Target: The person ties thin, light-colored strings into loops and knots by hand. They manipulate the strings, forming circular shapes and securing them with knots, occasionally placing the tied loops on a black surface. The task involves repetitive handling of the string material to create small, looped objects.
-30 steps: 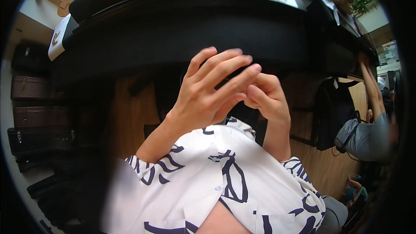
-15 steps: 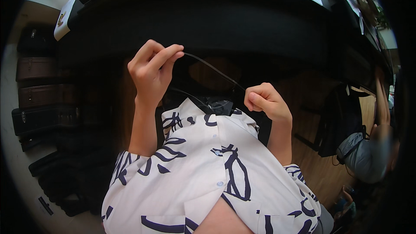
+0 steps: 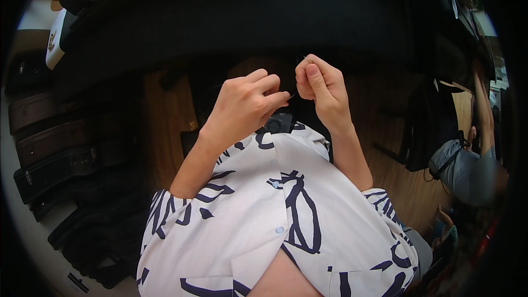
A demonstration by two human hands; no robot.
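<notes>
A thin, wire-like string (image 3: 292, 95) is in my hands in front of my chest; only short bits of it show against the dark background. My left hand (image 3: 246, 99) is closed, thumb and fingers pinching the string near the middle of the view. Slightly higher and to the right, my right hand (image 3: 324, 85) is curled into a fist with the thumb on top, and a fine end pokes out above its knuckles. The two hands are close together but not touching. Most of the string is hidden by my fingers or lost in the dark.
A black-covered table (image 3: 236, 16) stretches across the far side. Several dark, hard carrying cases (image 3: 49, 146) are stacked at the left. On the right, another person in grey (image 3: 465, 168) reaches an arm toward the table. A small black vented device (image 3: 279, 123) is at my chest.
My hands have come together: the left moved right and down, the right moved up and slightly left. The string no longer spans a long open stretch between them. The view has shifted slightly.
</notes>
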